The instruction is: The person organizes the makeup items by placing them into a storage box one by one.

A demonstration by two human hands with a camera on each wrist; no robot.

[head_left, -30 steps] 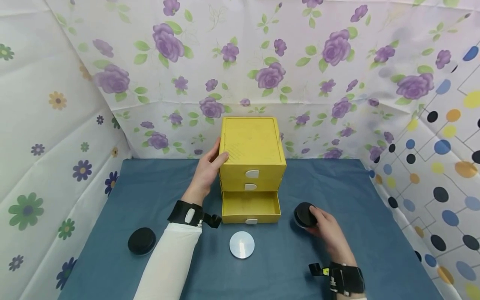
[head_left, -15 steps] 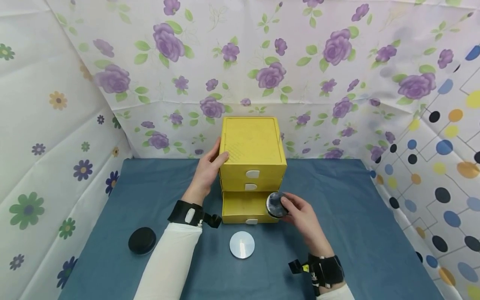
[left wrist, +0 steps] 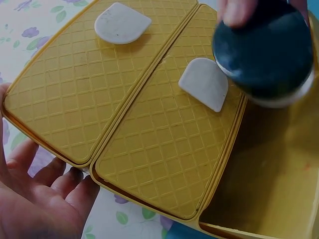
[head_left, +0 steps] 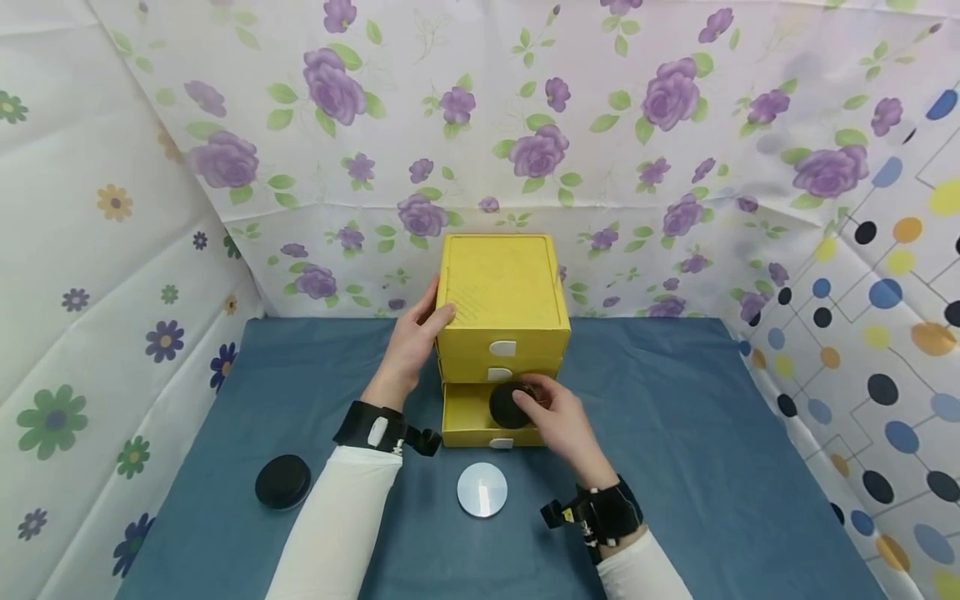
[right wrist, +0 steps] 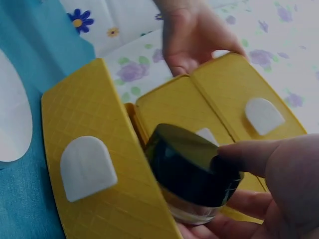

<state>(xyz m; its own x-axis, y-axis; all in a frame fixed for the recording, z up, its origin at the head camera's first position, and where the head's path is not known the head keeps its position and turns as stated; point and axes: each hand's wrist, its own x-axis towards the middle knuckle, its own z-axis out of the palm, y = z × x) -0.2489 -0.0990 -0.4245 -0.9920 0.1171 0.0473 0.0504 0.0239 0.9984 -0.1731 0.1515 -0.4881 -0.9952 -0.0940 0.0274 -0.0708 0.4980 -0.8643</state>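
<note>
A yellow drawer unit [head_left: 502, 283] with white pull tabs stands at the back of the table, its bottom drawer [head_left: 461, 438] pulled out. My left hand [head_left: 408, 343] rests against the unit's left side, thumb over the top edge; in the left wrist view its fingers [left wrist: 52, 181] lie along the side. Between thumb and fingers my right hand [head_left: 564, 419] pinches a small jar [head_left: 507, 406] with a black lid. In the right wrist view the jar [right wrist: 192, 167] is tilted, its clear base low behind the drawer's front panel [right wrist: 99, 124].
Another black-lidded jar [head_left: 283, 482] stands on the blue cloth [head_left: 420, 550] to the left. A round white disc [head_left: 482, 490] lies in front of the drawer. Flowered fabric [head_left: 360, 167] hangs behind, and dotted fabric [head_left: 885, 350] hangs on the right.
My right hand has lifted the jar from the cloth on the right and carried it left, over the open bottom drawer. My left hand has stayed on the unit.
</note>
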